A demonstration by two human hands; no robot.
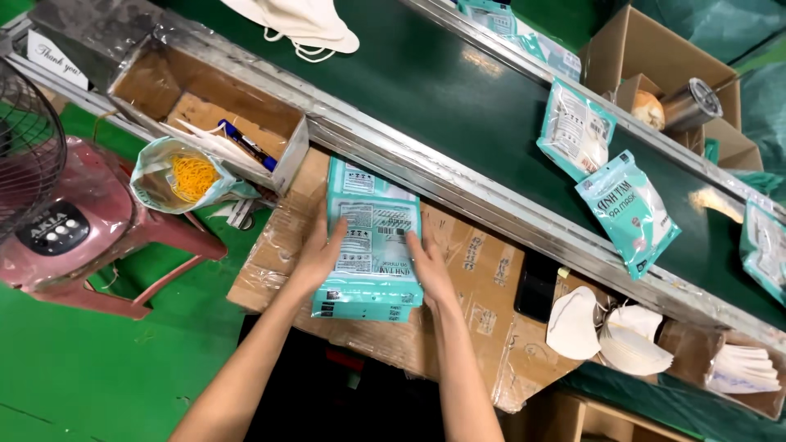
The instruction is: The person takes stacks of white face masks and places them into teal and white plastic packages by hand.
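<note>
Stack of teal mask packets (pixel 372 245) on taped cardboard worktop (pixel 483 278) beside conveyor belt (pixel 458 90) | left hand (pixel 318 258), right hand (pixel 430 266): flat, fingers extended, pressing opposite long edges | handling: likely light, soft, slippery film; grip sides | long axis runs away from person, near-vertical in view.

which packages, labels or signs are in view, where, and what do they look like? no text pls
Stack of teal pouches: on the cardboard worktop, between left hand and right hand; flat rectangles, white label panels.
Two teal pouches: on the dark green conveyor belt, upper right; white windows.
Teal pouch: right edge, cut off.
White card: top left, on the rail; small, rectangular.
Snack bag: left, open, yellow contents.
</note>
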